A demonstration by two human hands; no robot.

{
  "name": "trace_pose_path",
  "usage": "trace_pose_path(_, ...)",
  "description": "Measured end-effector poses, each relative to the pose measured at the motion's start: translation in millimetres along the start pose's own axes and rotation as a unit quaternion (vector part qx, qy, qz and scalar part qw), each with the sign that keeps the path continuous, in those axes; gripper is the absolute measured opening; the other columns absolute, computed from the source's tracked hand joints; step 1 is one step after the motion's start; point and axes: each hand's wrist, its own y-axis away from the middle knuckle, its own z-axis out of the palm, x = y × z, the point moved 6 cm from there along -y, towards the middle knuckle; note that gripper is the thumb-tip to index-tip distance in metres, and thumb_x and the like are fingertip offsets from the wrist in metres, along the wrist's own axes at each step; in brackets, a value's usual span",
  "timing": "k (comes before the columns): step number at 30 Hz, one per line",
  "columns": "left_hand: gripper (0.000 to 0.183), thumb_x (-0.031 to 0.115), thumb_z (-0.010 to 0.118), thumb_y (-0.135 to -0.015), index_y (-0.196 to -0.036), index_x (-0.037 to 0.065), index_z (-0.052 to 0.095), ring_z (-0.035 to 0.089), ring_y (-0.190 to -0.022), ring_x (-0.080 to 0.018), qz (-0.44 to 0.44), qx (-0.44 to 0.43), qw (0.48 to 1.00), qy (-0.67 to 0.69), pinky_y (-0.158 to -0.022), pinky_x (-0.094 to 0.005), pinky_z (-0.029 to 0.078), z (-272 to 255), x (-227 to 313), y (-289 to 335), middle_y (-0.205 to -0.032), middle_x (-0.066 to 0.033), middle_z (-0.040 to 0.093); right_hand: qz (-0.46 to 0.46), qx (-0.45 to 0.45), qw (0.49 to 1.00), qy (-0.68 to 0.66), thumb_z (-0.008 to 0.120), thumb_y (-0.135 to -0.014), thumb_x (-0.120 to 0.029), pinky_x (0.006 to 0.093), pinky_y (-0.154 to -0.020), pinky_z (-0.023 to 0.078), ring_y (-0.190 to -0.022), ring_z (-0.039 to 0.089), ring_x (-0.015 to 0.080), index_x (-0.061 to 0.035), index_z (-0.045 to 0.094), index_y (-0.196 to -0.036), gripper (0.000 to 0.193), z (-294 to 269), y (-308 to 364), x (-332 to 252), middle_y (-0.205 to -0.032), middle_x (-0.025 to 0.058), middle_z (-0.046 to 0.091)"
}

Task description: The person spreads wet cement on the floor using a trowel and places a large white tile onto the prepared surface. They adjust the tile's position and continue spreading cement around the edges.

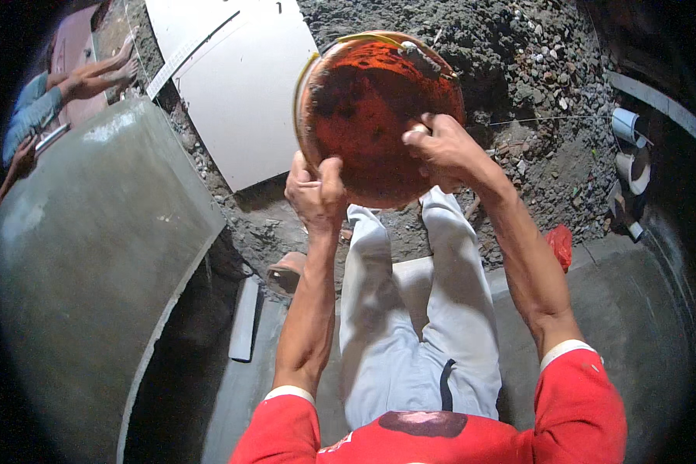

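A round orange bucket (371, 147) is tilted so that its stained, dirty inside faces me. A yellow band or handle runs along its far and left edge, and a grey lump of mortar clings near the far right rim. My left hand (315, 192) is closed on the bucket's near left rim, thumb over the edge. Closed in a fist, my right hand (445, 151) is over the near right part of the bucket. A small pale bit shows at its fingers; whether that is a held thing or a fingertip I cannot tell.
Rubble and soil (530, 85) lie ahead. A large pale board (240, 93) is at far left, beside a smooth grey cement slab (93, 224). An orange pot (288, 272), a red plastic bag (559, 246) and white pipe pieces (628, 126) lie around. Another person's legs (77, 85) show at upper left.
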Motion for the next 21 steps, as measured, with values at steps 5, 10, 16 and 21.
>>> trace_pose_path(5,0.026,0.011,0.062,-0.085,-0.107,-0.001,0.069,0.071,-0.082,-0.031,0.059,-0.046,0.997,0.018,-0.078,-0.0387,0.054,-3.3,20.9,-22.0,-0.093,-0.0162,0.073,-0.225,0.083,0.907,0.345,0.064,-0.084,-0.017,0.0527,-0.077,0.059,-0.082,0.072,0.0449,0.0019,0.066,-0.088,0.02,17.7,35.3,-50.7,-0.085,0.0302,0.07)
trace_pose_path(10,0.016,0.011,0.059,-0.089,-0.098,0.002,0.068,0.06,-0.069,-0.0157,0.031,0.005,0.996,0.089,-0.065,-0.0301,0.048,-8.4,44.3,-47.3,-0.083,-0.0066,0.067,-0.221,0.036,0.883,0.413,0.064,-0.084,-0.015,0.0545,-0.073,0.06,-0.08,0.072,0.0462,0.0038,0.063,-0.093,0.02,-3.3,50.2,-48.3,-0.079,0.0314,0.068)
trace_pose_path(16,0.013,0.008,0.06,-0.085,-0.093,0.002,0.067,0.059,-0.066,-0.0184,0.082,0.033,0.995,0.043,-0.065,-0.032,0.049,3.5,76.6,-37.2,-0.076,-0.0048,0.064,-0.414,0.096,0.786,0.449,0.062,-0.083,-0.014,0.0576,-0.071,0.054,-0.077,0.066,0.0505,0.0039,0.063,-0.096,0.023,-0.5,30.7,-31.2,-0.081,0.0288,0.067)
trace_pose_path(21,0.013,0.009,0.059,-0.085,-0.094,0.002,0.067,0.062,-0.067,-0.019,0.139,0.036,0.99,0.004,-0.064,-0.0328,0.05,-0.9,86.1,-45.2,-0.075,-0.0062,0.063,-0.224,0.01,0.923,0.313,0.068,-0.077,-0.016,0.0539,-0.068,0.056,-0.07,0.066,0.0485,0.0053,0.064,-0.079,0.022,1.5,18.8,-4.7,-0.075,0.0291,0.065)
